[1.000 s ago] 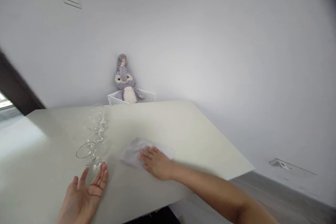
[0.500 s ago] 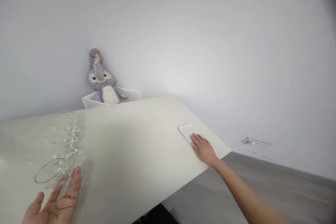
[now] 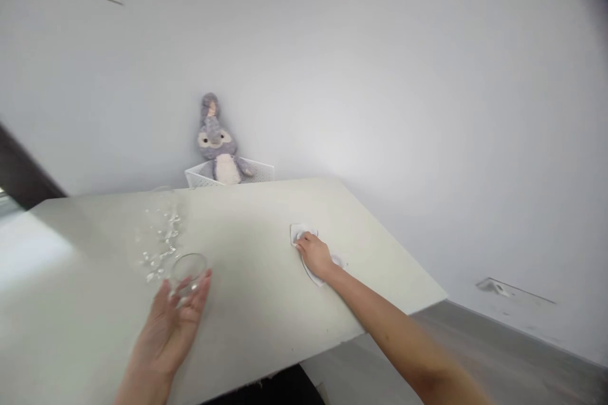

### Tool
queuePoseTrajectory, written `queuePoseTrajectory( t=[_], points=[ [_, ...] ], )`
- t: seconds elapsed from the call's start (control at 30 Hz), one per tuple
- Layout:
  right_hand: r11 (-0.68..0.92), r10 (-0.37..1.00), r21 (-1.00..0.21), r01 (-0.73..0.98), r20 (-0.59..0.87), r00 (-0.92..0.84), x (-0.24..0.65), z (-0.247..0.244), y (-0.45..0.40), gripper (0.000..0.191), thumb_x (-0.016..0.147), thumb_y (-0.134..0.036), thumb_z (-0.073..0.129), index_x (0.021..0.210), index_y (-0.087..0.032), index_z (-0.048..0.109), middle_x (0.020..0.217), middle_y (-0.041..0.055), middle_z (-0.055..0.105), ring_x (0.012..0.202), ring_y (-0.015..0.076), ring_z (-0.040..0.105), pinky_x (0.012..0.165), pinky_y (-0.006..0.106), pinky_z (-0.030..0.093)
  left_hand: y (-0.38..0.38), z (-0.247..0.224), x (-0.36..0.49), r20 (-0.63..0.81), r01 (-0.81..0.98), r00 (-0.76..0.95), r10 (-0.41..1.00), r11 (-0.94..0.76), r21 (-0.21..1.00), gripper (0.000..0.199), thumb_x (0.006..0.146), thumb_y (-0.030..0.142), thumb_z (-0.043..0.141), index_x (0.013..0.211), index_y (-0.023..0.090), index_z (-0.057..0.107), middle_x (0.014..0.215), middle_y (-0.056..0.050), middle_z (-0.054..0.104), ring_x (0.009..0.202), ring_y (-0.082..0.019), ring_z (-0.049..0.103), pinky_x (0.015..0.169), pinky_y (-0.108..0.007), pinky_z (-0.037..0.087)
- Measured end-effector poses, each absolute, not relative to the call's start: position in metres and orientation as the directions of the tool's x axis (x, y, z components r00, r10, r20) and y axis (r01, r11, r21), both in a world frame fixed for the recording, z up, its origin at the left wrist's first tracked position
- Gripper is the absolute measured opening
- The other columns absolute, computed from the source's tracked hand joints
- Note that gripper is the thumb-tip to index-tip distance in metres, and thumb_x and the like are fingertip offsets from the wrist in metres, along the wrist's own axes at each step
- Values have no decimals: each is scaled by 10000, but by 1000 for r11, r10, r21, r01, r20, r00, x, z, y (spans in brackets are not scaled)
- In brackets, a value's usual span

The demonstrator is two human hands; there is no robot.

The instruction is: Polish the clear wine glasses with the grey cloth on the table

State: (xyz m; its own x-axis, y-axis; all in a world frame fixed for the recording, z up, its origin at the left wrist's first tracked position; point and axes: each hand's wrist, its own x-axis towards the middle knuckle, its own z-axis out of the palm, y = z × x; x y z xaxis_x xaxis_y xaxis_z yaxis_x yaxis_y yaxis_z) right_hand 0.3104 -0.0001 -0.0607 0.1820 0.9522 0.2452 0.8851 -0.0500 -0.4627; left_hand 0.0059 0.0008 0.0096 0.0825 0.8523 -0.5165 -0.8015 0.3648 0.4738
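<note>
My left hand point(image 3: 171, 324) is wrapped round a clear drinking glass point(image 3: 190, 269), its rim facing up between thumb and fingers. Just behind it stand several more clear glasses point(image 3: 164, 234), blurred and hard to tell apart. To the right, my right hand point(image 3: 314, 255) rests low over the table with its fingers closed on a thin white cloth point(image 3: 304, 228). The cloth is bunched under the fingers and partly hidden by the hand and wrist; whether it is fabric or paper I cannot tell.
A pale table point(image 3: 256, 278) spreads before me. Beyond its back edge, a grey plush toy point(image 3: 225, 168) sits in a white perforated basket point(image 3: 261, 171) against the wall. Grey floor point(image 3: 456, 329) lies past the right edge, and a socket plate point(image 3: 496, 288) is low on the wall.
My left hand has closed round a glass and brought it right, apart from the others. My right hand has moved left from the table's right side, bunching the flat cloth. The view has turned left.
</note>
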Motion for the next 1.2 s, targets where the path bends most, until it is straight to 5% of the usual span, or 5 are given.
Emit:
queuePoseTrajectory(
  t=[0.13,0.3,0.67,1.03,1.2],
  points=[
    [-15,845,-856,518,266,464,305,-47,9,321,827,-342,363,860,-158,623,833,55,627,769,181,557,715,303,433,7,14,44,-424,-778,192,885,400,484,125,802,219,516,861,110,532,970,-168,594,945,-230,598,711,-311,554],
    [172,633,-962,213,274,724,299,13,7,362,784,-426,448,959,-147,597,948,59,621,851,190,551,752,302,426,44,14,97,-272,-773,207,940,328,544,140,732,202,617,837,148,542,850,-81,629,876,-188,619,806,-325,506],
    [315,945,-903,292,326,-11,251,-9,33,386,837,-349,427,1207,-245,470,1053,37,592,910,188,545,782,317,426,82,-3,133,-16,-560,295,955,186,807,450,691,324,639,1101,218,486,1047,-67,589,811,-152,604,764,-311,469],
    [-17,998,-911,-412,8,-59,263,-45,38,349,677,-393,647,929,-163,574,728,22,610,619,129,547,586,238,431,91,-28,116,170,-194,515,840,-79,978,462,615,247,686,1066,213,589,1101,-85,567,1002,-205,522,833,-292,428],
    [78,988,-985,-157,98,-122,256,-46,30,332,743,-395,575,1001,-186,559,815,22,621,678,141,551,650,262,428,94,-34,103,84,-137,598,797,-1,991,499,642,273,668,1122,205,553,863,-48,612,764,-157,565,683,-258,466]
  ],
)
